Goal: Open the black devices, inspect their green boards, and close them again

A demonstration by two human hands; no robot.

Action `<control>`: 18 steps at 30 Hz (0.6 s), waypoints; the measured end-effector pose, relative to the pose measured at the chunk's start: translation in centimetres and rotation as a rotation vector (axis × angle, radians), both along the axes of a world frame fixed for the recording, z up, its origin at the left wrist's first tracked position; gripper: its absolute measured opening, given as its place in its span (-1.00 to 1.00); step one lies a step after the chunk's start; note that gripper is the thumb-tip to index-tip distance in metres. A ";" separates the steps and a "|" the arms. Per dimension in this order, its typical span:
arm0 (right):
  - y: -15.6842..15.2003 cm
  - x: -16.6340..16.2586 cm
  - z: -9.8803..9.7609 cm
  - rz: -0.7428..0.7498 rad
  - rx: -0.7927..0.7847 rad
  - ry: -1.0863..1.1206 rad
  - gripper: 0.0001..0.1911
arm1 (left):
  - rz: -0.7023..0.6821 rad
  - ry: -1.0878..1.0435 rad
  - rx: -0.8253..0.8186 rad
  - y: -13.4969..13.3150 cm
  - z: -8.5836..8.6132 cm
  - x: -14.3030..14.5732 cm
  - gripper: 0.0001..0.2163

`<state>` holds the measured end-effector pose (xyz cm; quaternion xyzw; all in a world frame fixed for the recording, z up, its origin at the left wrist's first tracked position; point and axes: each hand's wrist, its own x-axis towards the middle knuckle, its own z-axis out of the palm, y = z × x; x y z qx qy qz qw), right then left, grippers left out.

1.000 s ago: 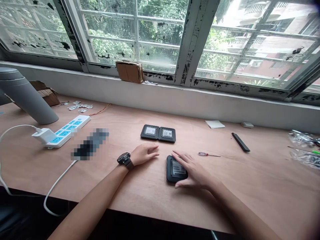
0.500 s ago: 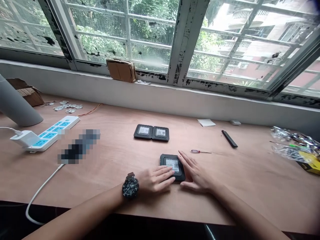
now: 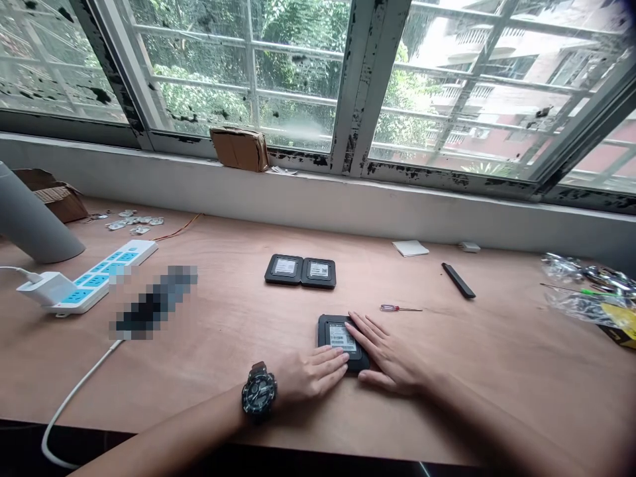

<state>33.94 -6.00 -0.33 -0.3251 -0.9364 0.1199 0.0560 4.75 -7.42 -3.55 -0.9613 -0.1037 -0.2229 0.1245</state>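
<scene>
Black labelled case [image 3: 342, 337] lies flat on the wooden table [image 3: 233, 331], btwn both hands. L hand [image 3: 314, 375] – black wristwatch [image 3: 259, 393] on that wrist – has fingers straight & together, unclosed, tips on the case's near-left part, by the label's [image 3: 340, 335] lower edge. R hand [image 3: 390, 358] is open too: fingers extended along the case's right side, tips on its top, thumb apart at the near-right corner. Two similar cases [image 3: 284, 269] lie side by side just beyond. Small screwdriver [image 3: 390, 308] to the R; black bar [image 3: 458, 281] farther R. White power strip [image 3: 102, 279] w/ blue sockets, far L.
</scene>
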 end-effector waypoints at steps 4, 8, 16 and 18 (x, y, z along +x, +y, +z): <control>0.0 -0.1 0.0 -0.009 -0.006 -0.044 0.01 | 0.002 -0.003 -0.015 0.0 0.3 0.1 -0.67; -0.1 -0.2 -0.1 -0.016 -0.005 -0.031 0.06 | -0.002 -0.020 -0.030 0.0 0.4 0.2 -0.69; -0.1 0.0 -0.4 -0.011 0.038 -0.002 0.01 | -0.009 -0.031 -0.280 -0.2 1.5 -0.1 -0.60; -0.1 0.5 -0.6 0.009 0.071 0.042 -0.09 | -0.045 -0.068 -0.366 0.1 2.0 -0.5 -0.57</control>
